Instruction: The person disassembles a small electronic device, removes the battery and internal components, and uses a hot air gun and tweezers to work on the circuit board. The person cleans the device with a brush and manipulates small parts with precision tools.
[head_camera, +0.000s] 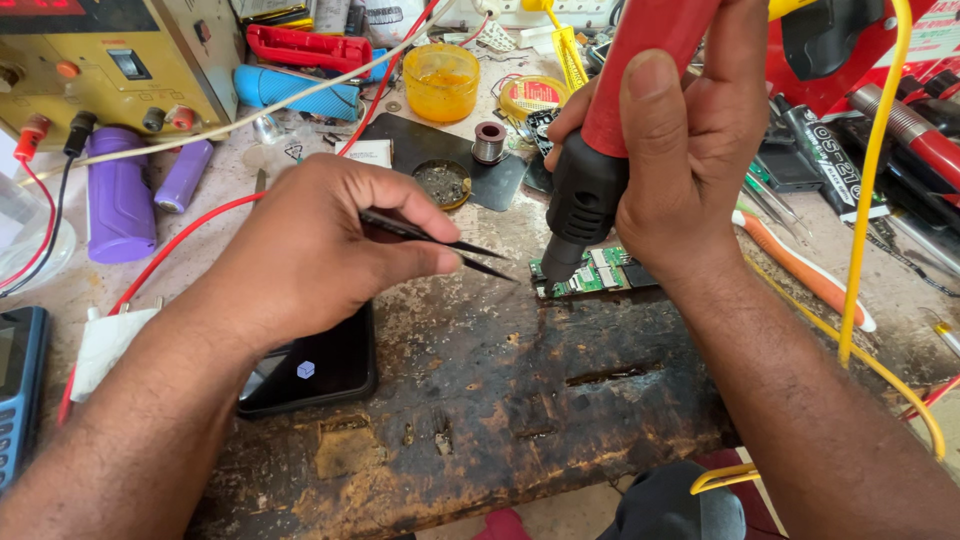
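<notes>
The right hand (690, 150) grips a red heat tool (610, 140) with its tip on the small green board (592, 273). The left hand (310, 245) pinches black tweezers (440, 243) beside the board. This looks like heating a part; next, the tweezers need a steady, gentle pick.

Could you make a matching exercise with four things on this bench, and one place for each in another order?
Things:
1. tweezers
2. hot-air tool
3. circuit board
4. dark phone

Places:
A. under the left wrist, flat on the bench
B. in the right hand, nozzle pointing down
C. in the left hand, tips pointing right
D. on the bench, below the nozzle

Pairs: 1-C, 2-B, 3-D, 4-A
</notes>
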